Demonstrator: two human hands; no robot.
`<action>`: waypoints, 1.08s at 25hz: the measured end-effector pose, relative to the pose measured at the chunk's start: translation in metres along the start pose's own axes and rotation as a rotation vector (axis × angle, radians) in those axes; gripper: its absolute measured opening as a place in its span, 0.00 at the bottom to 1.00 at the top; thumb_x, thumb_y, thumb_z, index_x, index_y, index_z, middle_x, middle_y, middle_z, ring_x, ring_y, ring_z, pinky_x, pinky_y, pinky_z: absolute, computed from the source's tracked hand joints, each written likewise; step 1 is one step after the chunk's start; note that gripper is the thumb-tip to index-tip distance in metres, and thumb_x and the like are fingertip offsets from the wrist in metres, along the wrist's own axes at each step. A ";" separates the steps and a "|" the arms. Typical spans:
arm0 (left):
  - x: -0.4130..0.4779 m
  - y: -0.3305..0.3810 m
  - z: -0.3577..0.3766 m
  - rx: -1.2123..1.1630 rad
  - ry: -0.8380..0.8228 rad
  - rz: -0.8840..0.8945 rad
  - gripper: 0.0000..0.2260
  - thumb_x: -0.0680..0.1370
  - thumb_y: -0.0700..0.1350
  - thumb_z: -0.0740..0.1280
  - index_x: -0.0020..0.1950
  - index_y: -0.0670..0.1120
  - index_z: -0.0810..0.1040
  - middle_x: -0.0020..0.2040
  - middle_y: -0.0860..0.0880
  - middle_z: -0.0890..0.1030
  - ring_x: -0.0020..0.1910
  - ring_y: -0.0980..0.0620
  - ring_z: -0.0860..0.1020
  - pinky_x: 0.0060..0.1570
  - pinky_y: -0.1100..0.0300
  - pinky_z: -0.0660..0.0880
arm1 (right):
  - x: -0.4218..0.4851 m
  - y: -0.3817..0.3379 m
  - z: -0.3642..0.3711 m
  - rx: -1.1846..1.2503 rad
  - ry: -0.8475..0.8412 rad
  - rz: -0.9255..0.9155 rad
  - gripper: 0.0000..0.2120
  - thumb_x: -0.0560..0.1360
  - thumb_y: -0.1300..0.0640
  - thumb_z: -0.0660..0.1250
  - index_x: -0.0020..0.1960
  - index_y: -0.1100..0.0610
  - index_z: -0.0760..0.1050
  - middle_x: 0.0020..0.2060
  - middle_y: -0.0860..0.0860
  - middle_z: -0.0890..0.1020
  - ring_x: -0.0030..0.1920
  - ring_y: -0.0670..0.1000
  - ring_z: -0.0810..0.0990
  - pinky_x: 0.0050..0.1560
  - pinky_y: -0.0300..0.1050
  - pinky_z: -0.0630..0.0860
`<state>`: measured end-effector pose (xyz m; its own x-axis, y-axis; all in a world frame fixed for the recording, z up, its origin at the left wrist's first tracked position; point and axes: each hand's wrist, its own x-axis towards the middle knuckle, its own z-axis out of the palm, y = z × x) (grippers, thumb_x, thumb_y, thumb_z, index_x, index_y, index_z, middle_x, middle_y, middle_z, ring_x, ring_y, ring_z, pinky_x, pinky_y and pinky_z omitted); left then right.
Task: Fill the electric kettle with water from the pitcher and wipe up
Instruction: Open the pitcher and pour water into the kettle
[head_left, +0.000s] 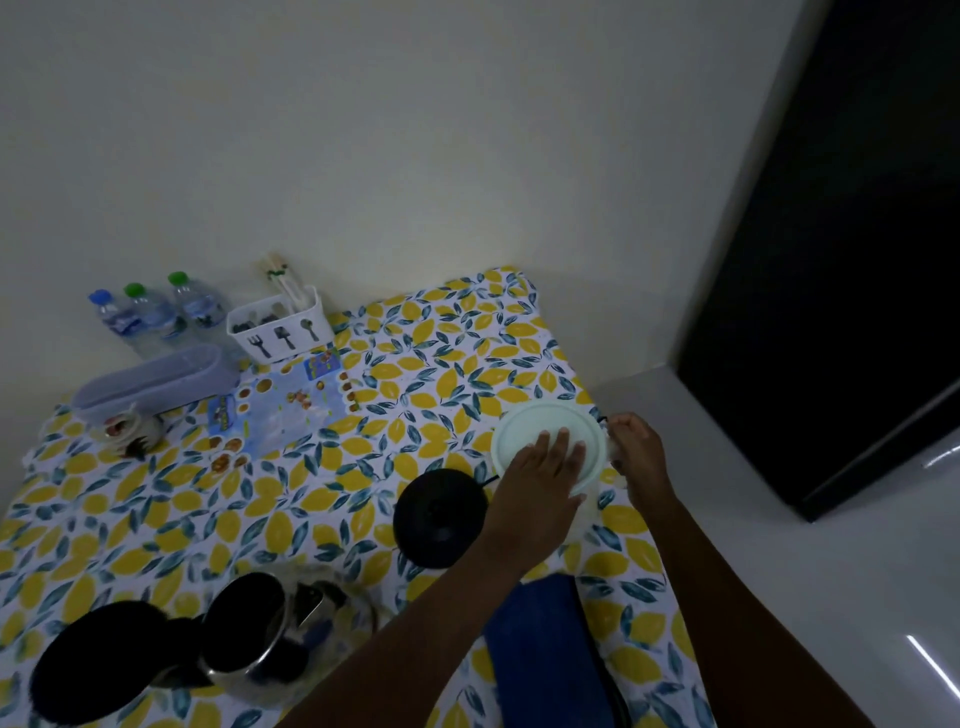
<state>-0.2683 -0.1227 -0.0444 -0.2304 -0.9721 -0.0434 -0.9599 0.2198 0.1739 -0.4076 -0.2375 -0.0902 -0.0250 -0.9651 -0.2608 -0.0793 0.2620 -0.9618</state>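
1. Head view, looking down at a counter (171, 499) covered in a lemon-print cloth, and it's pretty dim.
2. The pitcher sits at the right edge. You mostly see its pale round lid (524, 434) from above; the clear body under it is hard to make out.
3. Left hand (545, 467) lies flat on top of that lid, fingers spread.
4. Right hand (636, 447) is curled at the pitcher's right side, looks like it's around the handle, but I can't tell how firm the grip is.
5. The kettle's black base (439, 517) is just left of the pitcher, with nothing sitting on it.
6. The electric kettle (254, 644) itself is near the bottom left, steel, lid flipped open.
7. A folded blue cloth (545, 649) lies under the left forearm.
8. At the back by the wall: three water bottles (150, 312) and a white cutlery holder (280, 325).
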 end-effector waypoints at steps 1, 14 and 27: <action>0.005 0.002 0.002 0.008 0.009 0.002 0.28 0.82 0.51 0.57 0.77 0.42 0.51 0.79 0.39 0.54 0.78 0.38 0.54 0.76 0.44 0.55 | 0.003 0.001 -0.002 0.007 -0.005 -0.008 0.10 0.75 0.59 0.63 0.35 0.53 0.74 0.33 0.52 0.75 0.32 0.48 0.70 0.28 0.39 0.67; 0.013 0.033 0.016 0.081 0.183 -0.057 0.29 0.73 0.53 0.71 0.69 0.39 0.72 0.70 0.40 0.74 0.69 0.41 0.73 0.63 0.49 0.75 | 0.013 0.008 -0.021 -0.122 0.070 -0.125 0.05 0.78 0.58 0.62 0.48 0.57 0.77 0.44 0.53 0.80 0.45 0.53 0.77 0.46 0.46 0.73; -0.106 -0.024 0.017 -0.247 0.344 -0.031 0.20 0.81 0.47 0.60 0.73 0.42 0.67 0.74 0.45 0.69 0.75 0.47 0.64 0.75 0.53 0.53 | -0.161 0.045 0.005 -0.555 0.084 -0.680 0.26 0.77 0.57 0.62 0.74 0.58 0.63 0.73 0.53 0.66 0.75 0.50 0.60 0.74 0.44 0.59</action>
<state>-0.2232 -0.0240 -0.0611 -0.0953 -0.9578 0.2711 -0.8887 0.2045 0.4104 -0.4018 -0.0704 -0.0919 0.1321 -0.9149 0.3814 -0.5756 -0.3841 -0.7219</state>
